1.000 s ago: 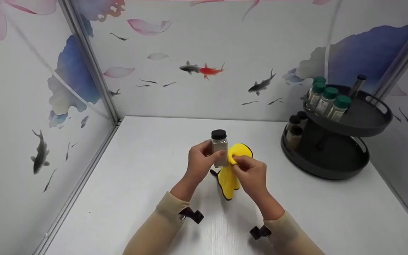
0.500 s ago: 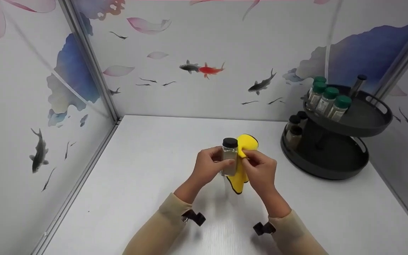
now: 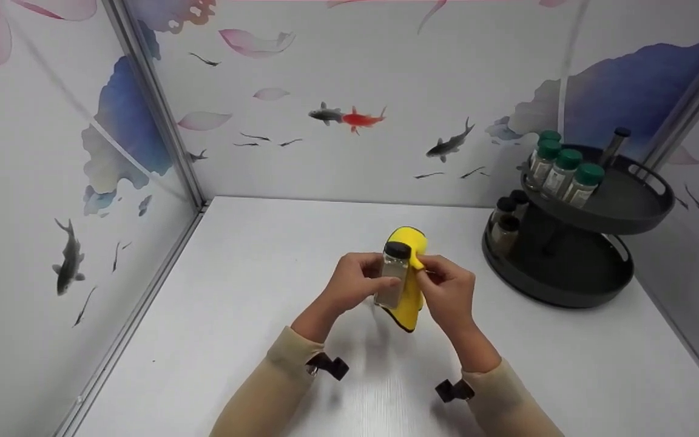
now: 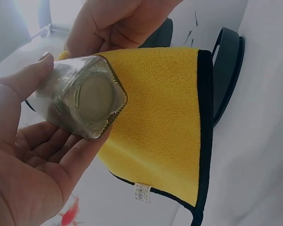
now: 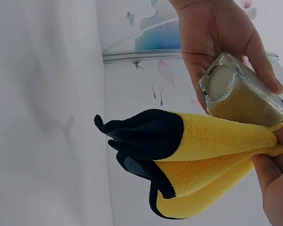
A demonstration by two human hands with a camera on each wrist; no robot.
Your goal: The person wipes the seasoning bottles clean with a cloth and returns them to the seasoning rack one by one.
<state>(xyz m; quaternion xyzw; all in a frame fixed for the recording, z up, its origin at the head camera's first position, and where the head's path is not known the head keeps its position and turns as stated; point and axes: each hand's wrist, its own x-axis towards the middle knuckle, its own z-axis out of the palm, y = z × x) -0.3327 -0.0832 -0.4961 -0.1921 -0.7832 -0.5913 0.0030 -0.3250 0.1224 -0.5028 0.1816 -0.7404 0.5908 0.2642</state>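
A square glass spice jar point(image 3: 391, 282) with a black lid is gripped by my left hand point(image 3: 355, 282), thumb on one side and fingers on the other. Its lid end leans slightly right, and its thick glass base point(image 4: 96, 96) faces the left wrist camera. My right hand point(image 3: 448, 288) pinches a bunched yellow cloth point(image 3: 411, 303) with dark edging, right beside the jar. The cloth hangs down in folds and also stands up behind the lid. In the right wrist view the folded cloth point(image 5: 212, 141) lies along the jar's side. A small white label point(image 4: 142, 192) shows on its border.
A black two-tier turntable rack point(image 3: 559, 297) stands at the right. Several green-lidded jars point(image 3: 559, 173) and one slim dark-capped jar point(image 3: 614, 145) sit on its upper tier; black-lidded jars point(image 3: 505, 233) are below. Printed panels point(image 3: 264, 170) wall in the white table point(image 3: 234, 273).
Both hands have shifted right with the jar and the cloth, mostly in the first half second. The jar has since tilted a little, and the cloth's top has swung left behind its lid.
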